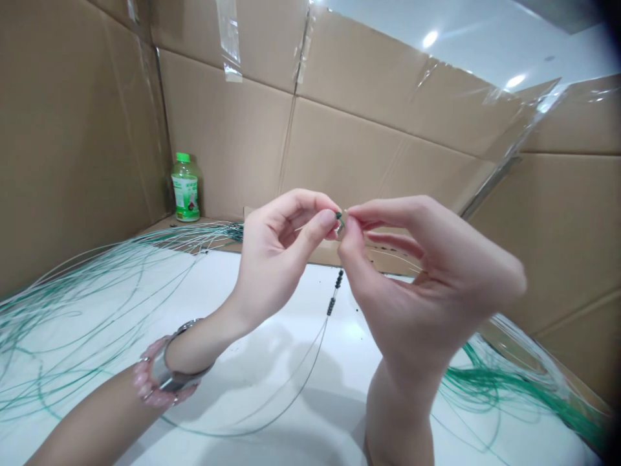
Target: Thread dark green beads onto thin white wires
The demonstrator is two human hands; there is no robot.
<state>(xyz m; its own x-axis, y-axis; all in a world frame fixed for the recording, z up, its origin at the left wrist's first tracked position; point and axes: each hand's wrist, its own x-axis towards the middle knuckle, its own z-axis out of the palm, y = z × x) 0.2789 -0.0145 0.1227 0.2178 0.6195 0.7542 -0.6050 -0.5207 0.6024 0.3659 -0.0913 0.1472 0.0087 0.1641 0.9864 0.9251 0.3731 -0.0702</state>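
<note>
Cardboard walls (223,136) stand around a white table (262,369). Green and white strands (104,301) spread over its left side; a green bottle (185,194) stands at the far left, and a green bundle (509,382) lies right. The left hand (272,259) pinches a tiny, dark-green piece (339,216) above the table's far edge. Below it, dark beads (331,306) sit in short rows on a thin line (317,349). The right hand's (427,272) fingertips meet just beside the piece; their grip is unclear.
</note>
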